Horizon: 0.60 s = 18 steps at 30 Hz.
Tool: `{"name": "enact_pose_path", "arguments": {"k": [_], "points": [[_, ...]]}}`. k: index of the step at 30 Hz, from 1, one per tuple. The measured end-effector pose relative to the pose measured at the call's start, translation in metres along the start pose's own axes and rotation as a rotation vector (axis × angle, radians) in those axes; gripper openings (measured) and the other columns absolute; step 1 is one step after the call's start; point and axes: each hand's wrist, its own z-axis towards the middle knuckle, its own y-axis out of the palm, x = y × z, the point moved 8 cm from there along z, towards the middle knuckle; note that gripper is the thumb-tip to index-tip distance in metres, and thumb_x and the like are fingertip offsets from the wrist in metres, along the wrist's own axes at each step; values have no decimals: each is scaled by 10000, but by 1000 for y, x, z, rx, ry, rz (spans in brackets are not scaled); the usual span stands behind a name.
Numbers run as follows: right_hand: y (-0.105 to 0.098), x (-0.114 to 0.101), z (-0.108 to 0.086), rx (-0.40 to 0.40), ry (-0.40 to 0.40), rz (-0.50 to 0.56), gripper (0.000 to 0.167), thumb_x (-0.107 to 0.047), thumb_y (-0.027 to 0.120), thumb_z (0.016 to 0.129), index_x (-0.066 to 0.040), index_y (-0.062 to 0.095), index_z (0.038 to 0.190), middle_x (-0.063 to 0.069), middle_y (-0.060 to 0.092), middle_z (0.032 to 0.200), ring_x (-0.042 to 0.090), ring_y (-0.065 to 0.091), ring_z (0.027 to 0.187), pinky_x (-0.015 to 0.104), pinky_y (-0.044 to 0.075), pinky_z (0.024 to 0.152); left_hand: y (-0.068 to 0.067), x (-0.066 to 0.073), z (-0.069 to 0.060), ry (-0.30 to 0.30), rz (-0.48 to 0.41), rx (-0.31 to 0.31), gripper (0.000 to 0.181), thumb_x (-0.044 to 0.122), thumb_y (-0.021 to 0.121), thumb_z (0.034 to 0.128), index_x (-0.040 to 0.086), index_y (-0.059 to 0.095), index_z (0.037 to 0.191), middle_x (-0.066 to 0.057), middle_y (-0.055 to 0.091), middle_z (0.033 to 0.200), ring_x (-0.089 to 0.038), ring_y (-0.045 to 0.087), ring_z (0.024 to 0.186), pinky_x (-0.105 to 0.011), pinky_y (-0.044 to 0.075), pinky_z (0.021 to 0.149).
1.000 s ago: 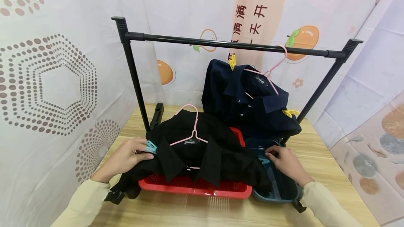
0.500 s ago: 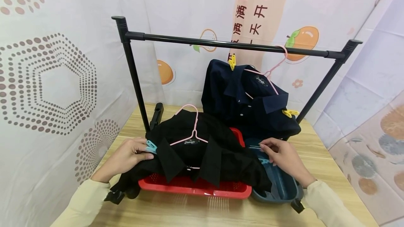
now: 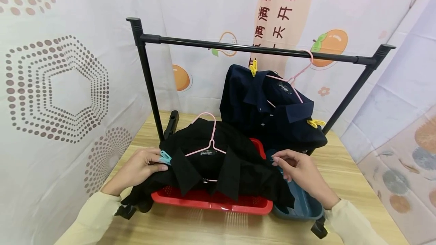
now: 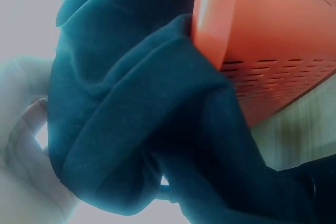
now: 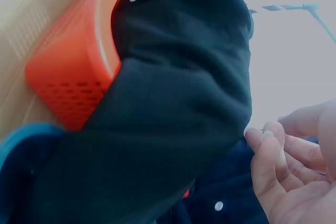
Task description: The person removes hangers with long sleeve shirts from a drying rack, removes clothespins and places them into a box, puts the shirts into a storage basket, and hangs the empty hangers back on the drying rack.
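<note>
A black shirt [image 3: 250, 169] lies over a red basket [image 3: 211, 200], with a pink hanger [image 3: 212, 139] inside its collar. My left hand [image 3: 141, 167] is at the shirt's left shoulder and pinches a light-blue clothespin [image 3: 165, 157] there. In the left wrist view its fingers are partly behind the dark cloth. My right hand [image 3: 301, 169] is at the right shoulder edge, above a blue bin [image 3: 301, 199]. Its fingers are curled with the tips drawn together beside the black cloth [image 5: 178, 93]. What they hold, if anything, is hidden. A bit of blue shows below the fingertips.
Behind stands a black rack with a crossbar [image 3: 218, 45]. From it hangs a navy shirt [image 3: 245, 97] on a pink hanger [image 3: 299, 72], with yellow clothespins [image 3: 253, 67] on its shoulders. Patterned curtains [image 3: 204, 6] enclose the wooden table [image 3: 190, 226].
My right hand has come up out of the blue bin and moved left to the black shirt's shoulder edge. My left hand stays at the clothespin. The head view has shifted slightly.
</note>
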Motion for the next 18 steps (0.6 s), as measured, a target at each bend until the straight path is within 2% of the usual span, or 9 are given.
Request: {"name": "enact_pose_path", "arguments": {"k": [6,15,18], "points": [[8,-16,1,-36,-56,40,124,-138,664,1021,-80,727,1110,1,735,884,154,567,516,309,516,482,0,2,1,-8,18,-6,241,-11,855,778,215,815,851,164,640,854,-36,591,806,-209,498,716],[25,-36,1,-110,-102,68,114,-140,678,1011,-98,731,1104,20,700,806,151,565,519,315,521,482,1,4,3,-39,34,-22,235,-8,855,783,212,825,859,171,646,861,-38,606,837,-243,528,733],[32,-42,2,-134,-100,91,124,-171,687,1009,-107,735,1103,34,707,826,161,567,525,319,531,490,1,3,4,-48,25,-20,236,-15,855,783,207,827,859,166,656,870,-39,616,837,-242,535,734]]}}
